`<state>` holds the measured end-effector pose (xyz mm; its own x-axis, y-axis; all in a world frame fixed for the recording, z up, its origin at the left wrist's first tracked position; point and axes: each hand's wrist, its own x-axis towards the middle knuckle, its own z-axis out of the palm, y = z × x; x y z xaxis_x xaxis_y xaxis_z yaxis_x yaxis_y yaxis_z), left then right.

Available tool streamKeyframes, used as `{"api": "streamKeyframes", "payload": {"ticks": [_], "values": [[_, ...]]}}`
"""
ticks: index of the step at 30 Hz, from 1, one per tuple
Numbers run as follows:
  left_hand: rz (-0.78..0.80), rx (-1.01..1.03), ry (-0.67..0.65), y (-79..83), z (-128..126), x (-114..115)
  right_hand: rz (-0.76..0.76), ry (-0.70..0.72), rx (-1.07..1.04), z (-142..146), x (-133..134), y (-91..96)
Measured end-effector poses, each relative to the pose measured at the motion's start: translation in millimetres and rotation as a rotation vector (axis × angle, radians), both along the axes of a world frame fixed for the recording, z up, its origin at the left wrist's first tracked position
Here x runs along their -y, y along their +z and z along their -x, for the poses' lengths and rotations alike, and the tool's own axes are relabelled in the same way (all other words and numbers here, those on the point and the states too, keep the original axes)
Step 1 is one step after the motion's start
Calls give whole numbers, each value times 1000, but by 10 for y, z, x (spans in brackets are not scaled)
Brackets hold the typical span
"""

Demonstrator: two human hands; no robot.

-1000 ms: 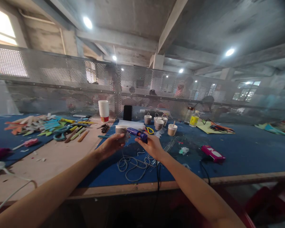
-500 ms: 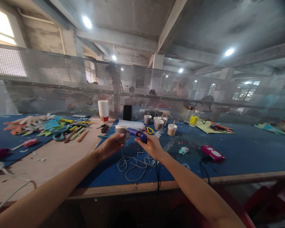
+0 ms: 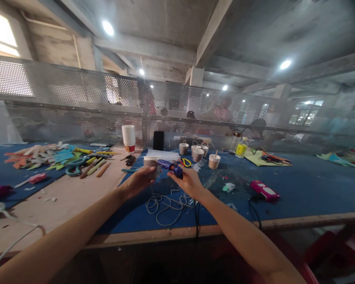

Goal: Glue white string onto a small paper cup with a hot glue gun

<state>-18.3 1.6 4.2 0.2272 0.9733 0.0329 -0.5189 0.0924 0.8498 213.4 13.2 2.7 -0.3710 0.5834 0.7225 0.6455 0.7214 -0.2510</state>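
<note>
My left hand is closed around a small paper cup wrapped in greyish cord, held above the table. In my right hand is a blue hot glue gun, its nozzle pointing left at the side of the cup, close to or touching it. Grey cord lies in loose loops on the table below both hands. Beyond the hands stand several small cord-wrapped cups with handles, and another cup with a stick in it.
A stack of white paper cups stands at the back left, near scissors and craft scraps. Clear glue sticks lie right of centre. A magenta device, a yellow-labelled bottle and paper sheets are further right.
Almost nothing differs. Both hands, the cup and the glue gun keep nearly the same place; the view has shifted very slightly.
</note>
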Motion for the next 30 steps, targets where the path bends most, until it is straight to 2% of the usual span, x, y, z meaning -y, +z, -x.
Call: {"api": "streamKeyframes", "payload": {"ticks": [10, 20, 30], "values": [[25, 0, 29, 85, -46, 63, 23, 3, -13, -3, 0, 11], [60, 10, 44, 100, -43, 76, 30, -1, -23, -10, -14, -2], [22, 29, 29, 90, -42, 64, 28, 21, -43, -16, -16, 7]]}}
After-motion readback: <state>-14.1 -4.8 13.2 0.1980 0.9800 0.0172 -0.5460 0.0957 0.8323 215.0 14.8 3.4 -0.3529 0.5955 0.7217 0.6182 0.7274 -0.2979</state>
